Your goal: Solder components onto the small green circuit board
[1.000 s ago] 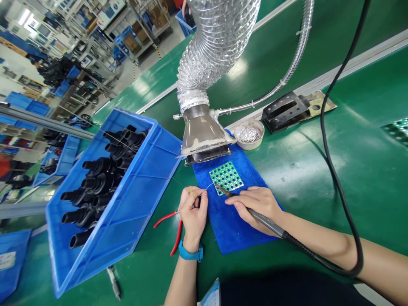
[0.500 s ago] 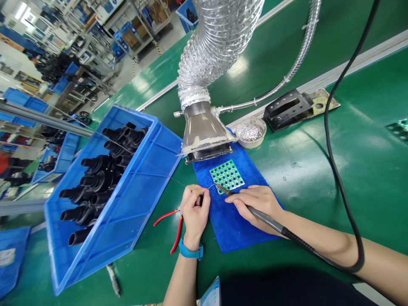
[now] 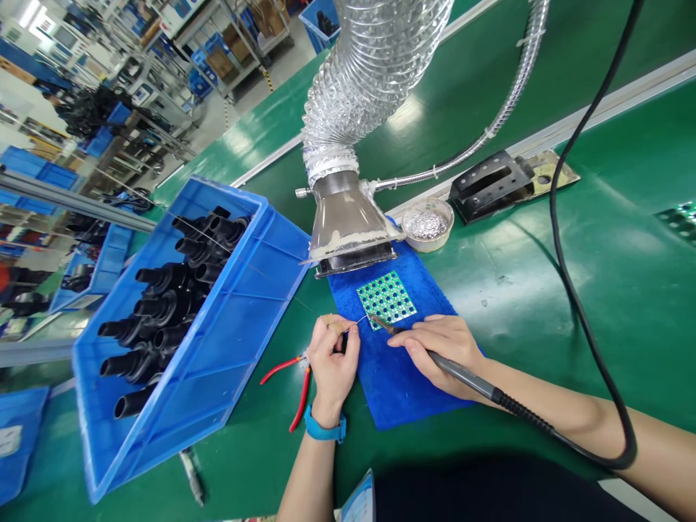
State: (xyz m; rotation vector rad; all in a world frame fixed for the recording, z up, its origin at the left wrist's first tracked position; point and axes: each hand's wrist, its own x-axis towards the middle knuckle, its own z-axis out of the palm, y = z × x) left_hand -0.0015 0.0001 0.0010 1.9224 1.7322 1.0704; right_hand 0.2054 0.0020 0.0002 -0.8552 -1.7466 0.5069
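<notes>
A small green circuit panel [image 3: 387, 299] lies on a blue cloth [image 3: 396, 377] under a fume hood [image 3: 348, 228]. My right hand [image 3: 443, 349] grips a soldering iron [image 3: 462, 375] like a pen, its tip touching the panel's near left edge. My left hand [image 3: 331, 362], with a blue wristband, pinches a thin solder wire [image 3: 356, 320] whose end meets the iron's tip. The iron's black cable [image 3: 581, 304] loops off to the right.
A blue crate [image 3: 217, 341] of black plastic tubes [image 3: 163, 312] stands left. Red-handled cutters [image 3: 296, 384] lie beside my left hand. A bowl of solder scraps [image 3: 429, 225] and a black iron stand [image 3: 492, 185] sit behind the cloth. A flexible metal duct [image 3: 375, 65] hangs overhead.
Hardly anything differs; both hands stay at the panel's left edge, and the view has shifted slightly.
</notes>
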